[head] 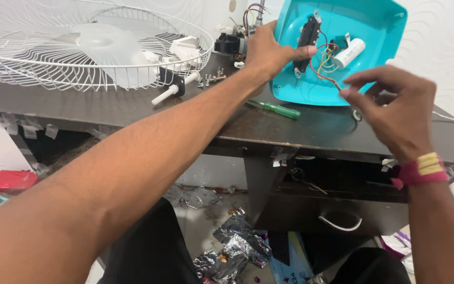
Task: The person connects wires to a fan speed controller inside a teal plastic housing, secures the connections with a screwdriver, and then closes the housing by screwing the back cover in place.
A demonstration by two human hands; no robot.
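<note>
**Hands at teal fan housing, wires pinched**

Teal housing (342,52) stood tilted on the dark table (132,105), open side toward the camera, at about 1 o'clock in view. Left hand (269,52) gripped the housing's left rim: fingers curled behind the edge, thumb laid across the inside just below the black switch block (307,37).

Right hand (395,113) sat at 4 o'clock of the housing, just off its lower edge. Thumb and forefinger were closed in a pinch on the end of the wires (324,71); the other fingers spread loosely. The wires ran from the pinch up toward 11 o'clock into the housing, ending near the switch block and the white capacitor (350,52), a short cylinder lying aslant with dark print, illegible at this size. A pink and yellow band (421,171) circled the right wrist.

Green screwdriver (277,109) lay flat on the table at 7 o'clock of the housing, under the left forearm. White fan grille (80,47) lay at 10 o'clock, loose screws (211,79) beside it.

Floor under the table: crumpled silver foil (232,242) at 6 o'clock; red packet (9,180) at 9 o'clock, flat and rectangular.
</note>
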